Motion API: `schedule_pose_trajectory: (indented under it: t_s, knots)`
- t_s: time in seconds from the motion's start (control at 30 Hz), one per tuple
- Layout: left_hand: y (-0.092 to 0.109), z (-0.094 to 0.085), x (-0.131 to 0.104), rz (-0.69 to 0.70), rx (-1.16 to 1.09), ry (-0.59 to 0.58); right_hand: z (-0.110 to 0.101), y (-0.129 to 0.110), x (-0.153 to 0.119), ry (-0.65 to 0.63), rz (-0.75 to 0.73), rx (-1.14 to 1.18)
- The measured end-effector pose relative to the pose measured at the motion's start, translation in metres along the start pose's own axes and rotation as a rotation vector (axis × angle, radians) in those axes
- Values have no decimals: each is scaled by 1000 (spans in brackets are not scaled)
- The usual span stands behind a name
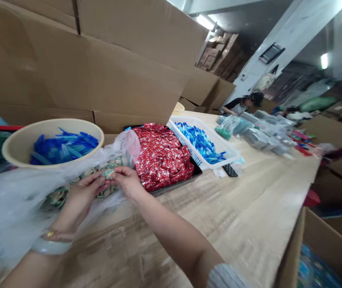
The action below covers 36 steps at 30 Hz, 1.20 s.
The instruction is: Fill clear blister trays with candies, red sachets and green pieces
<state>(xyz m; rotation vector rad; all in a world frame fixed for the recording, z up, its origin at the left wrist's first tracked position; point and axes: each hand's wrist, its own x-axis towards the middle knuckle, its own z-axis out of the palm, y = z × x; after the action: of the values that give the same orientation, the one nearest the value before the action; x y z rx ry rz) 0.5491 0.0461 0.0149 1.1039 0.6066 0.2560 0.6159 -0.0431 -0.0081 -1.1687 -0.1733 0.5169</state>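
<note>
Between the fingertips of both hands is a small flat green-and-tan packet (108,173). My left hand (87,191) pinches it from the left, and my right hand (128,181) from the right. Below them, a clear plastic bag (35,188) lies open with a heap of similar small packets (59,197) in it. Just right of my right hand, shiny red packets (163,156) are piled in a black tray (175,185). What is printed on the held packet is too small to read.
A cream basin (9,150) of blue plastic pieces stands at the left. Beyond the red pile is a white basket (229,154) of blue pieces, with a dark dotted object (230,171) beside it. Cardboard (93,76) rises behind. A person (243,105) sits farther along the wooden table (219,212).
</note>
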Motion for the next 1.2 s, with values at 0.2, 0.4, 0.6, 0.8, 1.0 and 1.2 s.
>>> schedule_pose_trajectory:
  t_s: [0.2,0.4,0.6,0.8,1.0,1.2]
  knots:
    - [5,-5,-2,-31,107,-45,-13,-11,0,-149,-200,-508]
    - [-4,-7,-3,65,94,-179,-18,-15,-6,-278,-583,-936]
    - [-10,-7,-1,116,100,-176,-20,-8,-7,-249,-679,-942]
    - [-10,-10,0,117,78,-255,-17,-9,-15,-249,-696,-1033]
    - [-15,-16,4,281,297,-205,-17,-13,-16,-243,-668,-1027]
    - [-12,-17,1,363,500,-127,-18,-15,-14,-280,-706,-1043]
